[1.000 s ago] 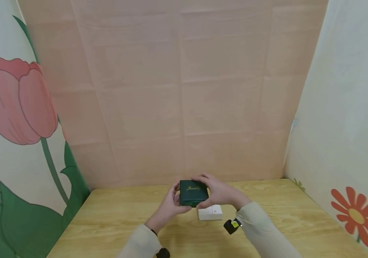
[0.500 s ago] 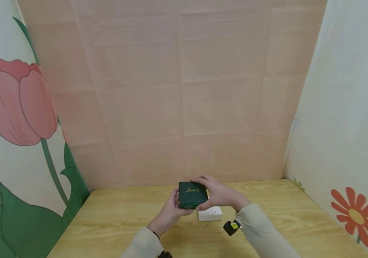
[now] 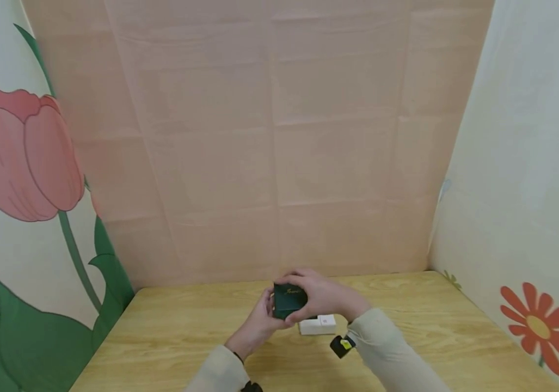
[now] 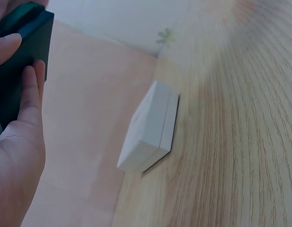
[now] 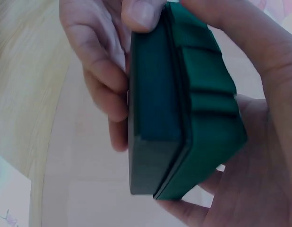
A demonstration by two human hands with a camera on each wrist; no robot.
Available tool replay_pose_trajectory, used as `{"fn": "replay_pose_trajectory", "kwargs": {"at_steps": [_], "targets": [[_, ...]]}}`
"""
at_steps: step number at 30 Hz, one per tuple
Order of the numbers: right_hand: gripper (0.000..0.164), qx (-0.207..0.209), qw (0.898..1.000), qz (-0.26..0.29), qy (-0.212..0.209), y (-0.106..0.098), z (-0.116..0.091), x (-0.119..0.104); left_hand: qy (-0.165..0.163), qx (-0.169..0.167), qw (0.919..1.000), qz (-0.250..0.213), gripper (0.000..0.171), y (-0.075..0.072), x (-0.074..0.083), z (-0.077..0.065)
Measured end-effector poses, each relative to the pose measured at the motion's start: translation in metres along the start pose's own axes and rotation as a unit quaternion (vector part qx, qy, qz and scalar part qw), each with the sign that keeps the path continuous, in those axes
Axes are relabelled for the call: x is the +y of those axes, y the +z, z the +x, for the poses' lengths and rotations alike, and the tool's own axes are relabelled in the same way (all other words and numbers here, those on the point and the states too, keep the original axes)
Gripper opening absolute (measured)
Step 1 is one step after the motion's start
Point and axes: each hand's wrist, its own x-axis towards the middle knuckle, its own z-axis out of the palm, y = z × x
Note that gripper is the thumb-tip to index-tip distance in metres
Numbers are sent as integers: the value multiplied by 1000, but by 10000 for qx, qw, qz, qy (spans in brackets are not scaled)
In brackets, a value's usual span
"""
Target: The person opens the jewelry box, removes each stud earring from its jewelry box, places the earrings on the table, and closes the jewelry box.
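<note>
Above the table, both hands hold a small dark green jewelry box (image 3: 286, 306) with gold lettering on its lid. My left hand (image 3: 256, 323) grips it from the left, its thumb on the front edge and fingers behind and below. My right hand (image 3: 325, 294) spans the lid from front to back, covering part of the lettering. In the right wrist view, a seam runs between the dark teal half (image 5: 155, 90) and the brighter green half with its raised folds (image 5: 210, 80). The left wrist view shows only part of the box (image 4: 35, 42) at its upper left.
A white box (image 3: 317, 325) lies on the wood-grain table (image 3: 186, 326), just right of and below the green box in the head view. A pink cloth (image 3: 269, 136) hangs behind, with flower-printed walls (image 3: 509, 163) at both sides. A wrist camera (image 3: 343, 345) sits on the right sleeve.
My right hand has shifted left across the jewelry box and now covers more of its lid. The box and left hand are slightly lower than a second ago. The white box stays put.
</note>
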Motion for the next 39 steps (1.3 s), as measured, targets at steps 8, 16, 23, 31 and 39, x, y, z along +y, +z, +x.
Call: {"fn": "replay_pose_trajectory", "kwargs": {"at_steps": [8, 16, 23, 31, 39], "targets": [[67, -122, 9997, -211, -87, -1, 4, -6, -16, 34, 10000, 23, 87, 0, -3, 1], [61, -56, 9991, -306, -276, -1, 4, -5, -78, -116, 9999, 10, 85, -1, -5, 0], [60, -70, 9996, -230, -130, -2, 5, -6, -178, -258, 9995, -83, 88, -2, -1, -1], [58, -121, 9993, -332, -109, -5, 6, -9, -319, -215, 9992, 110, 90, -2, 4, -2], [57, -29, 9992, -367, -167, -7, 5, -10, -312, -458, 9984, 110, 94, -3, 4, -2]]}}
